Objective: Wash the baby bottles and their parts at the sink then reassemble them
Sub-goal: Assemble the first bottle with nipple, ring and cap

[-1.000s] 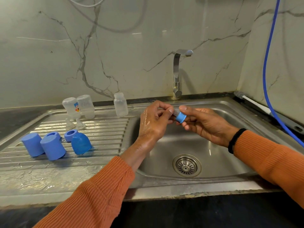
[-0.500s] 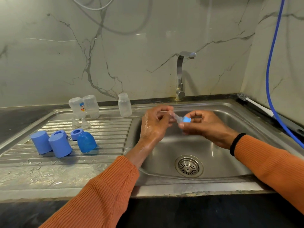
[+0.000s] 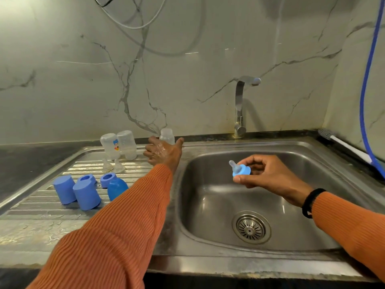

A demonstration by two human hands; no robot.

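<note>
Since the earlier frame, left hand (image 3: 161, 152) has left the shared hold over the basin and reached out to the small clear plastic bottle (image 3: 167, 136) standing at the back of the ribbed steel drainboard (image 3: 62, 197); fingers spread and relaxed, wet, just short of closing, bottle directly behind the palm. Right hand (image 3: 268, 177) stays over the stainless sink basin (image 3: 208, 205), pinching the blue screw ring with its clear silicone teat (image 3: 240, 168), teat tip pointing away from the grip. Beside the reaching hand: two clear upturned bottles (image 3: 118, 146), two loose clear teats (image 3: 113, 166) in front of them. Nearer the left forearm: three blue caps (image 3: 83, 193) and two blue rings (image 3: 107, 179). Risk, judged: wet fingers may tip the light bottle or let it slip; the sleeve may sweep the caps; a loosened pinch would drop the ring toward the drain strainer (image 3: 251, 227).
</note>
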